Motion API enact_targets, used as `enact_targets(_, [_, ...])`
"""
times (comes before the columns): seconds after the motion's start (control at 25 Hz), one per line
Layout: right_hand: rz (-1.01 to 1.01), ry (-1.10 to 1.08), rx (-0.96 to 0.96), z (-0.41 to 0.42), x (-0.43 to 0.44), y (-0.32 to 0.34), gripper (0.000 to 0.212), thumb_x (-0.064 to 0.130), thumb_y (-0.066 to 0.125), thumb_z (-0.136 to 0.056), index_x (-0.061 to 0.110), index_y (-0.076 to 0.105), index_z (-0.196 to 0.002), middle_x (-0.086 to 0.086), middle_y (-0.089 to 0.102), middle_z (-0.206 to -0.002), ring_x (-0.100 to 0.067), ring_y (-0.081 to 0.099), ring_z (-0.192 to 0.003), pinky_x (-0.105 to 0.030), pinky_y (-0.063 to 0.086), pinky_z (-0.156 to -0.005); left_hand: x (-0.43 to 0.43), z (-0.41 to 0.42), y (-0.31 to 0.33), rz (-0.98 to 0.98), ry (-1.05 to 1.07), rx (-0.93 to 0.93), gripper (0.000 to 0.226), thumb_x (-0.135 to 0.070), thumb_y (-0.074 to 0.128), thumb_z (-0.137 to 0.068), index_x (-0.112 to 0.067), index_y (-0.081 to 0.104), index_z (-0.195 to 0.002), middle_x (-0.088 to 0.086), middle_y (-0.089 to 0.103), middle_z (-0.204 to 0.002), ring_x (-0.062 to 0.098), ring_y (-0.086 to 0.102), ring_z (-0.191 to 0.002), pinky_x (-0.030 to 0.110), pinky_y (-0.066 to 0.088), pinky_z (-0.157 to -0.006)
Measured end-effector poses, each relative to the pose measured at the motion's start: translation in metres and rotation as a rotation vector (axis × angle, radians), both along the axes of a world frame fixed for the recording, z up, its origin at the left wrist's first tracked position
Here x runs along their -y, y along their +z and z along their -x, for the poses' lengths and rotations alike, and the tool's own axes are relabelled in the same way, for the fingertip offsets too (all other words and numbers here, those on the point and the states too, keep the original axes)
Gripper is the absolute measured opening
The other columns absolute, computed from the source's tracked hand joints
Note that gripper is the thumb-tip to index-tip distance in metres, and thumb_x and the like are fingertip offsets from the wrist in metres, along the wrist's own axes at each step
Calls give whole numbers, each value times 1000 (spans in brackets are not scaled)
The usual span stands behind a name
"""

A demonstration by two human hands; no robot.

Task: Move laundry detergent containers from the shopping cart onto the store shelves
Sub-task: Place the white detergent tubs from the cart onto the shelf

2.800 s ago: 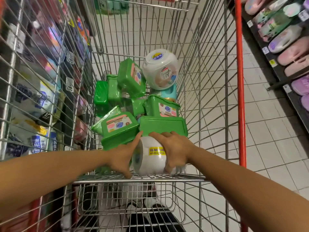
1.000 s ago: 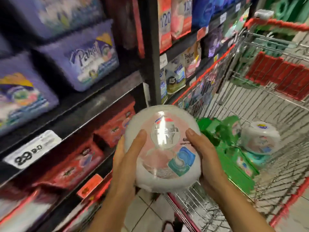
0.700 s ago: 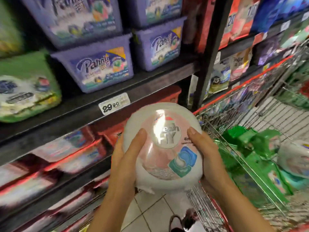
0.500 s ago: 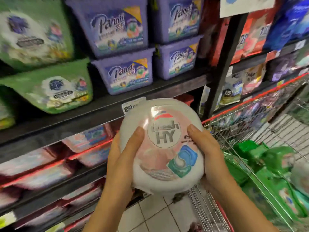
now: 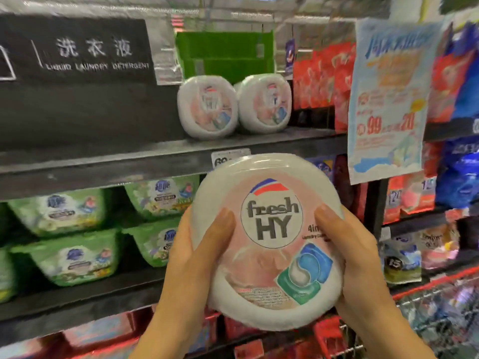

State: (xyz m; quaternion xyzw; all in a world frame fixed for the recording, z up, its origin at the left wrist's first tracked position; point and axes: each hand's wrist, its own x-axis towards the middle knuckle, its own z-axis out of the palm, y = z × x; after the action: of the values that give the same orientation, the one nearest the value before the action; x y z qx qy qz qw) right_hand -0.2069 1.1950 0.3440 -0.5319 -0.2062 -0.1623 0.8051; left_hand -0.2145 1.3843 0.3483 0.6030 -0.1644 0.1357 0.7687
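— Holding the detergent tub [image 5: 267, 242] up before the shelves, we get it face-on: rounded, white, with a pink label, "fresh HY" in a circle, and a blue-and-green pod pictured at lower right.
— And our grip?
— Our left hand [image 5: 197, 255] takes its left edge and our right hand [image 5: 355, 255] its right. Both thumbs lie across the label, and the fingers curl out of sight behind, clamped on the tub.
— Where is it?
— Near us, in the air, just below the upper shelf [image 5: 129, 161], and it covers part of a price tag [image 5: 228, 155].
— What's on that shelf?
— Two matching white tubs [image 5: 207, 107] stand on edge side by side, touching, with their labels towards us. They're right of a dark sign [image 5: 75, 50] reading "Liquid Laundry Detergent", and a green box [image 5: 225, 53] sits behind them.
— Lower down?
— Green tubs [image 5: 67, 252] are stacked two high on the left. Red pouches [image 5: 318, 81] fill the right, with a pale blue poster [image 5: 388, 99] hanging beside them. The shopping cart [image 5: 425, 307] shows its wire at lower right, but its load is too blurred for us to tell.
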Motion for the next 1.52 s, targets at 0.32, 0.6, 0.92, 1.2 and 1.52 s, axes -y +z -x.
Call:
enact_targets(0.32, [-27,-65,329,-52,-1,114,41,32,66,-76,14,57,-111,2,70,-91,-13,69,-79,-27,56,-66,3,-38,114,-75,119,362,71,-53,68,-73,-16,52,-132,9,67,-121,26,66,-108,39,57,-84])
enact_targets(0.6, [147,-116,366,-141,25,177,64,33,66,-78,11,41,-132,8,74,-93,-11,72,-83,-23,56,-63,22,-121,171,-114,194,447,59,-46,63,-80,-13,51,-128,10,64,-118,26,65,-105,41,58,-85])
enact_targets(0.92, [326,7,224,-198,70,175,47,29,70,-82,13,59,-124,-12,71,-111,-29,70,-94,-33,58,-68,46,-191,155,-214,192,357,87,-81,65,-55,-36,47,-127,-5,64,-116,13,64,-104,35,57,-84])
enact_targets(1.2, [420,-174,146,-218,76,170,31,33,62,-90,29,56,-119,2,71,-103,-15,71,-89,-18,54,-60,47,-230,158,-548,434,238,99,-86,49,-58,-36,38,-143,6,58,-125,28,55,-116,51,45,-100])
enact_targets(1.52, [472,-666,53,-255,59,162,38,37,56,-95,8,49,-118,-5,61,-106,-15,59,-87,-18,44,-61,71,-254,151,-477,348,144,81,-39,74,-80,-23,20,-138,12,46,-139,27,51,-121,44,46,-102])
